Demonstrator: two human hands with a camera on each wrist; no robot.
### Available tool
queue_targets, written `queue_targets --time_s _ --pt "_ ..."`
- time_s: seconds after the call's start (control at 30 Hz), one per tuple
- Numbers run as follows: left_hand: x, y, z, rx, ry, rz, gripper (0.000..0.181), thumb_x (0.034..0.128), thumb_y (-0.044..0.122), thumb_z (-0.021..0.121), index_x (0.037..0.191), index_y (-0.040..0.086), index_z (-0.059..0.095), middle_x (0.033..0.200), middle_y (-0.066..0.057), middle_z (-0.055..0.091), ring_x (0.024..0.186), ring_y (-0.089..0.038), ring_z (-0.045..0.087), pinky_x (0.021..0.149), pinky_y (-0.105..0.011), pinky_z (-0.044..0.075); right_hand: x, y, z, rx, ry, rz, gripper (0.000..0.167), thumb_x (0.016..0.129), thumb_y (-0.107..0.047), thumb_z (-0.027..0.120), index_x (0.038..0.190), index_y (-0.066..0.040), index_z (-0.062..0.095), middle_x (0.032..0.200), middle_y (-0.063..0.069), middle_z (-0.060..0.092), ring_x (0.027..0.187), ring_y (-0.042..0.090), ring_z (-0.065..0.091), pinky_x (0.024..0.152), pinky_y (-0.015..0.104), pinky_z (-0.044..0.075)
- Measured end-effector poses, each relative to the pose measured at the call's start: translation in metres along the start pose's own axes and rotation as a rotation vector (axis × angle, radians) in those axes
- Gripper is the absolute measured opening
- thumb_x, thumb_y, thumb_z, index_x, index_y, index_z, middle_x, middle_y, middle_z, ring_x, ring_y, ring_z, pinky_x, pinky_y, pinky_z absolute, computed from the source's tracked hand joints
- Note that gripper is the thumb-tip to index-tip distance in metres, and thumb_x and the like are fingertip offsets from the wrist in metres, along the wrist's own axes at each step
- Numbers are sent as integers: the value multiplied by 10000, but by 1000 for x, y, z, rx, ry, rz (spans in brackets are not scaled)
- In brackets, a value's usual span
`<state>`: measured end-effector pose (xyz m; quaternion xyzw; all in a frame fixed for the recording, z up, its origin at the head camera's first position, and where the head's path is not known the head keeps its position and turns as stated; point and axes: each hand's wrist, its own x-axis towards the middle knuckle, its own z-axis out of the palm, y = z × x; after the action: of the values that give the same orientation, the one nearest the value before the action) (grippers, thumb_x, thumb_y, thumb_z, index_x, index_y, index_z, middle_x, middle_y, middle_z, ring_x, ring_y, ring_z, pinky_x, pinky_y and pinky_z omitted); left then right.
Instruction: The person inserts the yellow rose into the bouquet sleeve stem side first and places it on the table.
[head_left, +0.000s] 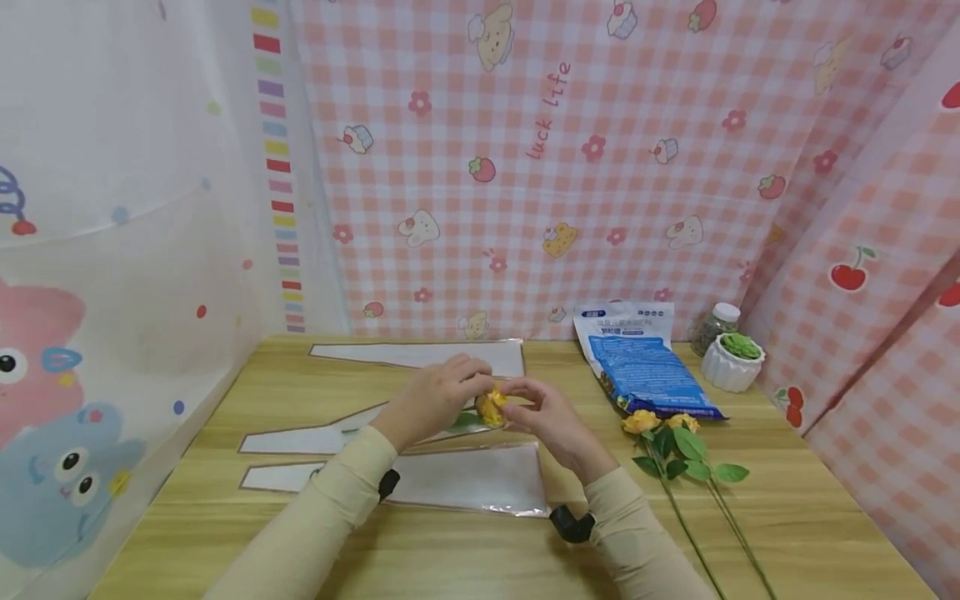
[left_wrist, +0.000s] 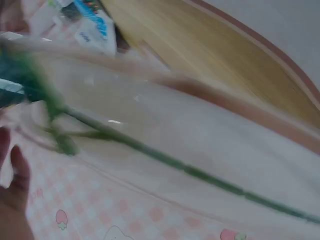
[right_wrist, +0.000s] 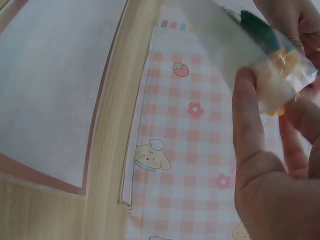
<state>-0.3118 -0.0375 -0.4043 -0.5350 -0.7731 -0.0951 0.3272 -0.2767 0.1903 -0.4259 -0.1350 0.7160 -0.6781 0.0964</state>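
Rose [head_left: 491, 408] in a raised sleeve [head_left: 285, 442], between left hand [head_left: 442, 400] and right hand [head_left: 551, 421].
From the left: two more sleeves, far [head_left: 480, 356] and near [head_left: 472, 479], lie on the surface [head_left: 465, 558] showing no flower; the left fingers look clamped on the raised sleeve's mouth, the right fingers pinch it too. The stem runs inside, so this one seems nearly done; two loose roses [head_left: 641, 422] at right remain unsleeved.

Bare tabletop [head_left: 465, 562] is leaving a way through, near side, between the two sleeves [head_left: 307, 525]; right of the right hand [head_left: 551, 421], yellow roses [head_left: 697, 471] are blocking, with a blue-and-white bag [head_left: 645, 367] lying just behind them.
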Motion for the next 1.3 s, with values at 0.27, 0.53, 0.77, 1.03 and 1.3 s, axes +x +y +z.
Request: queue_targets --time_s 0.27,0.53,0.77,1.03,1.3 --pt "4 0 -9 -208 -70 -83 227 834 87 831 1030 147 734 1155 -22 624 1093 -160 584 944 -259 516 1 0 3 20 74 39 264 985 -20 620 1239 17 558 1442 204 476 1007 249 683 880 422 589" --pt "15 -4 -13 -317 -33 -92 146 872 30 775 955 134 716 1179 -47 617 979 -131 646 849 -189 539 -1 -3 3 15 73 -56 193 996 1 587 1148 104 644 1422 220 511 1054 243 667 879 420 590" --pt "22 -3 -15 -301 -47 -58 167 875 8 768 980 131 723 1125 -42 621 975 -131 644 820 -206 547 -1 -4 3 -105 28 -90 358 1071 -144 506 1318 91 614 1487 179 445 1276 339 536 966 405 549" --pt "26 -1 -11 -270 -53 -49 176 862 7 782 976 126 720 1121 -47 607 944 -140 642 794 -214 550 -1 -1 6 -188 -70 -16 626 1102 -440 259 1532 -6 393 1663 176 166 1488 409 256 1069 538 452" --pt "28 3 -4 -212 -29 32 171 864 -21 773 908 114 677 1115 -71 613 901 -150 628 733 -236 539 0 1 13 -360 -47 20 502 1033 -326 583 1485 -117 523 1641 200 12 1480 460 124 1082 680 340"
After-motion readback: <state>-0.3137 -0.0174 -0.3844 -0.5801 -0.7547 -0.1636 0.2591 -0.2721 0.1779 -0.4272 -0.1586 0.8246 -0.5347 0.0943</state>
